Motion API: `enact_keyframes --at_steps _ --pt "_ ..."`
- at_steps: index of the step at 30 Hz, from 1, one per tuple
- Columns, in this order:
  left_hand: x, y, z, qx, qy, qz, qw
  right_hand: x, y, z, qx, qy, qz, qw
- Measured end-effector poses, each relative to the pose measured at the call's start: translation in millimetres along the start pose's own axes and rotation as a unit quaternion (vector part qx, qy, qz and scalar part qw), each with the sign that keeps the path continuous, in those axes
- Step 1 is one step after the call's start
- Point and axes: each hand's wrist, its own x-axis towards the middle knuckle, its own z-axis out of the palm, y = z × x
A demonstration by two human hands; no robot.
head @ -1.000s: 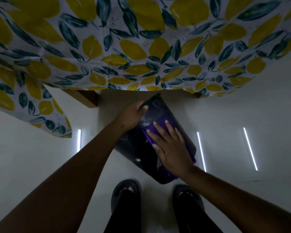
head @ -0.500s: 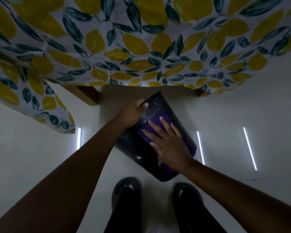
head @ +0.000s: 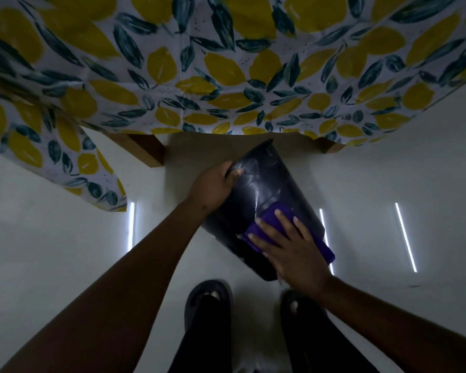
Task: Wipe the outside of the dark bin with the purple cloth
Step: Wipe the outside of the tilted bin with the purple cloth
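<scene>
The left hand (head: 213,188) curls over the rim of the dark bin (head: 264,195), fingers closed on its edge, holding it tipped off the floor in front of the table with its mouth away from the person. The bin's long axis slants down and right toward the base. There the right hand (head: 293,251) lies flat, fingers (head: 281,219) spread, pressing the purple cloth (head: 258,228) on the outer wall; unwiped wall lies up-slope toward the rim.

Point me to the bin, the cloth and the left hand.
bin (head: 261,184), head view, bare upper side wall.
cloth (head: 269,219), head view, purple patch above the fingers.
left hand (head: 213,184), head view, back of the hand at the rim.
</scene>
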Motion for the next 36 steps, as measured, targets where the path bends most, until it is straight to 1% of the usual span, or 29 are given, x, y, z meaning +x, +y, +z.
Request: enact_keyframes --at_steps 3,5,8,12,14,16,19,21,22,24,26,28,30,32,34,36 --pt "5.3 0.5 -0.5 0.007 -0.007 0.012 1.0 39.1 5.1 -18.0 0.018 -0.004 0.019 1.0" --pt "7.1 0.0 -1.4 0.008 -0.012 0.005 1.0 63.5 8.8 -25.0 0.027 0.003 0.039 0.999" --pt "1.8 -1.5 -1.4 -0.006 -0.012 0.002 1.0 52.9 3.3 -16.1 0.027 0.022 0.057 0.998" --pt "-5.3 -8.4 -1.8 -0.007 -0.006 -0.008 1.0 7.6 -10.4 0.2 -0.014 -0.002 -0.011 1.0" --pt "-1.1 -6.4 -1.8 -0.007 0.004 -0.004 1.0 13.1 -3.2 -4.1 -0.011 -0.007 -0.012 1.0" --pt "4.4 0.1 -0.5 -0.015 0.002 -0.002 1.0 31.9 5.2 -15.0 0.026 0.002 0.037 0.999" --pt "5.9 6.5 2.6 -0.044 -0.008 -0.01 0.999 57.3 16.4 -26.4 0.109 0.022 0.145 0.983" --pt "4.0 5.8 4.0 -0.059 -0.008 -0.016 0.998 57.9 13.5 -24.8 0.118 0.035 0.175 0.977" --pt "2.2 3.9 4.5 -0.062 -0.007 -0.02 0.998 53.0 9.4 -21.3 0.099 0.033 0.162 0.981" --pt "-0.2 0.0 4.5 -0.06 0.001 -0.024 0.998 38.4 1.5 -11.9 0.031 0.007 0.089 0.996" --pt "-0.9 -1.7 4.3 -0.055 0.008 -0.027 0.998 28.8 1.3 -6.2 -0.008 -0.01 0.027 1.0" --pt "0.4 -0.2 5.2 -0.053 0.008 -0.025 0.998 31.4 11.7 -7.9 -0.011 0.005 0.0 1.0" --pt "3.3 2.3 4.6 -0.048 0.0 -0.022 0.999 40.0 21.4 -15.8 0.005 -0.004 -0.006 1.0" --pt "6.7 5.4 3.7 -0.046 -0.002 -0.023 0.999 51.0 28.2 -22.5 0.04 0.002 0.03 0.999" --pt "6.1 8.0 4.3 -0.052 -0.002 -0.024 0.998 61.9 32.4 -25.1 0.091 0.013 0.101 0.991" --pt "5.1 10.7 4.7 -0.052 0.002 -0.026 0.998 72.3 36.5 -25.7 0.15 0.033 0.176 0.972"
